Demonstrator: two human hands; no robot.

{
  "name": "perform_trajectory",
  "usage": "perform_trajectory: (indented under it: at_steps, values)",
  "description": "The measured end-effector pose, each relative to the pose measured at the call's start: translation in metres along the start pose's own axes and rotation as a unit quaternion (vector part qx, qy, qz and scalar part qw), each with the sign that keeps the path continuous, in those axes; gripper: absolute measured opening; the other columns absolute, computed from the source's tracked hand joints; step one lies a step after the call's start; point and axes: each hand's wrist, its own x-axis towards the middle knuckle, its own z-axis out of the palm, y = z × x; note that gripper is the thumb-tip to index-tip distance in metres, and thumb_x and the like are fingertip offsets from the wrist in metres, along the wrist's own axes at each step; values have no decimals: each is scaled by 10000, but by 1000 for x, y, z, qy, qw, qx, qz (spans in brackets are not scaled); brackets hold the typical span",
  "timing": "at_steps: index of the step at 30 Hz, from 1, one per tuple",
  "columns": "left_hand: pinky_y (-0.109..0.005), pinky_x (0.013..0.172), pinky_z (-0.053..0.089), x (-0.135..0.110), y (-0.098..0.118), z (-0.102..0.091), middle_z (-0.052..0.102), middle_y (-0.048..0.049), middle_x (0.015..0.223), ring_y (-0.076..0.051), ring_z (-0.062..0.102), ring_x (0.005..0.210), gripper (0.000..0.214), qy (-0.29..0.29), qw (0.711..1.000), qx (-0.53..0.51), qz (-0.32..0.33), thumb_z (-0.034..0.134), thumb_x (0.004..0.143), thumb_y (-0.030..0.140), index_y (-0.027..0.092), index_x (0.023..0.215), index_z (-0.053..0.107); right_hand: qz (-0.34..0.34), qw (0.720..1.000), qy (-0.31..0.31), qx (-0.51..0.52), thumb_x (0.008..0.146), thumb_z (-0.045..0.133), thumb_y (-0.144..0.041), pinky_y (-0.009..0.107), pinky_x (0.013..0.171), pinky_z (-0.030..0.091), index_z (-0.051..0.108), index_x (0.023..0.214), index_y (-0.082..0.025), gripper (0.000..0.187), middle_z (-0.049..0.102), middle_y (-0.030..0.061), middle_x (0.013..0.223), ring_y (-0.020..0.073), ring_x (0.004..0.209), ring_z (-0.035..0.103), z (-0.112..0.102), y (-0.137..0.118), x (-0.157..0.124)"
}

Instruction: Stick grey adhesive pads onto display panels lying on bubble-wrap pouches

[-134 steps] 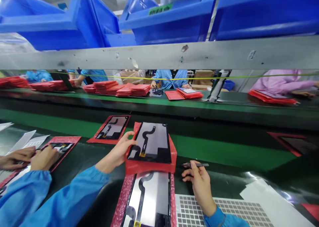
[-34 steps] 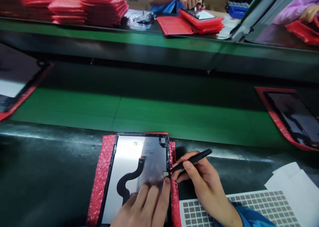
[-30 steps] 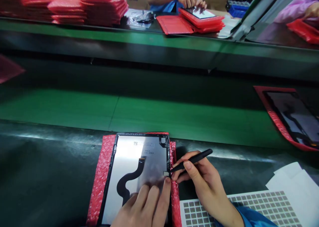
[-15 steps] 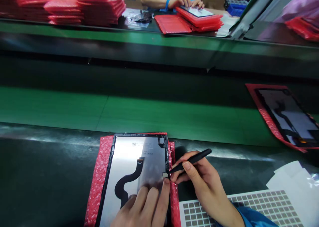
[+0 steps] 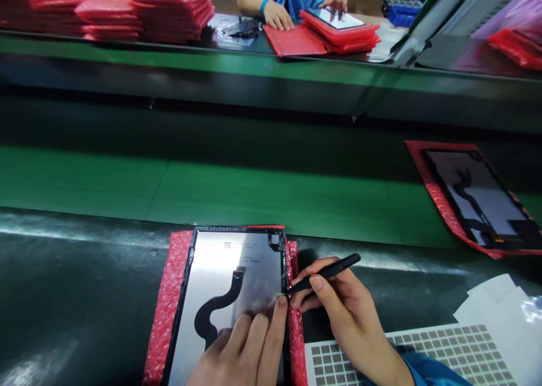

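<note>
the left hand [image 5: 239,349] lies flat on the back of a tablet display panel [image 5: 258,273], its fingertips [image 5: 282,301] pressing near the right edge. the right hand [image 5: 351,318] pinches a slim black tool [image 5: 330,273], its tip at a small tab [image 5: 280,297] on that edge. the work in hand sits at this tab, with the hands apart but close. the panel lies on a red bubble pouch [image 5: 169,301], low in the middle of the frame, on a dark belt [image 5: 84,273]. a black flex cable [image 5: 207,318] curves across the panel. a gridded sheet [image 5: 423,352] lies lower right, and a co-worker's hands [image 5: 277,14] work at the top.
</note>
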Motion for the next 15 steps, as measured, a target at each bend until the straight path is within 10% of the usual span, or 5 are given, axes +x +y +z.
perform_trajectory:
  at_steps: [10,15]
  values:
    - [-300,534,612,7,-3,-2,737,-173,1006,-244,745,785,646,36,992,-117,-31,351,1017,483,-25,1413,400,-87,995,34,39,1034,655,-354,246,588,686,698,1070,-248,120,789,24,960,163,694,810,2,-19,-2]
    - [-369,649,626,2,6,-20,729,-172,1046,-278,738,847,614,35,990,-129,-44,420,1025,481,29,1439,413,-174,980,79,-54,1025,674,-322,306,719,712,739,1120,-280,122,811,38,1011,210,819,826,-19,-52,-54]
